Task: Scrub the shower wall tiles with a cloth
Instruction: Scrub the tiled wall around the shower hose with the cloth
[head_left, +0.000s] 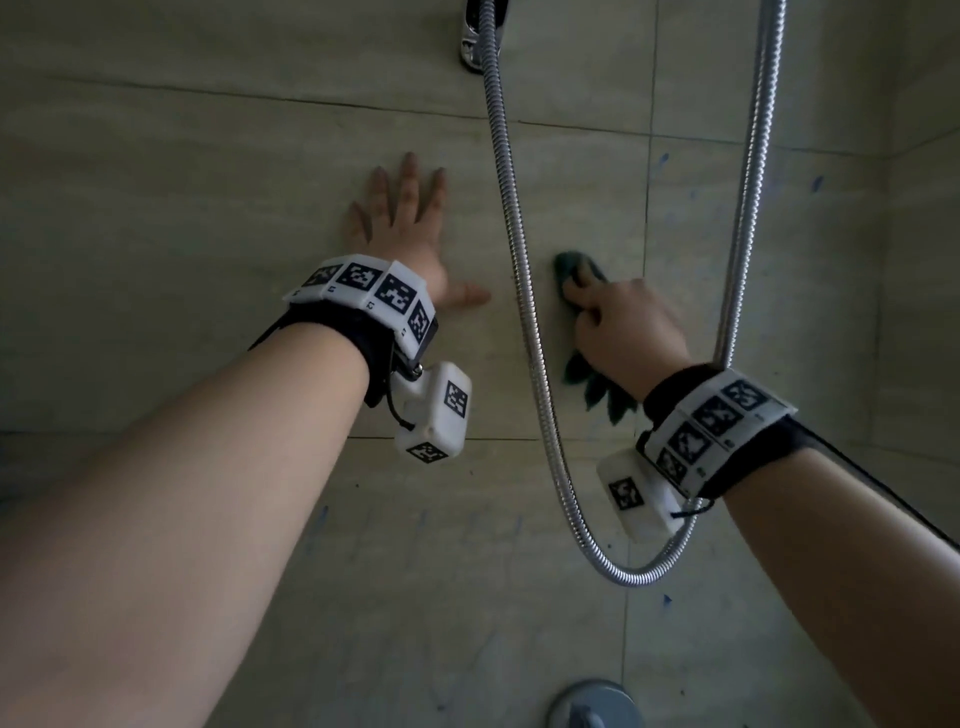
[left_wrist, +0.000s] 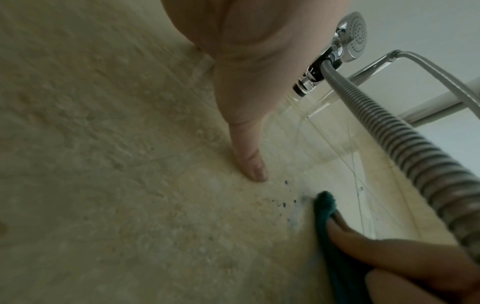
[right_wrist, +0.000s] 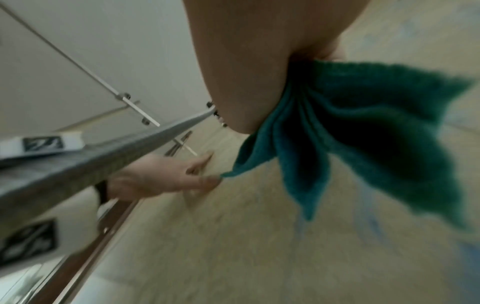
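Pressing our left hand (head_left: 410, 234) flat on the wall tiles (head_left: 182, 208), fingers straight and spread, we grip the cloth (head_left: 582, 270) in our right hand (head_left: 623, 332) and hold it against the tile just right of the hose (head_left: 519, 291). Blue specks (left_wrist: 284, 204) dot the tile beside the cloth.

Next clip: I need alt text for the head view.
The right hand presses a bunched teal cloth against the beige tiled wall, while the left hand rests flat on it, fingers spread. A metal shower hose hangs looped between them.
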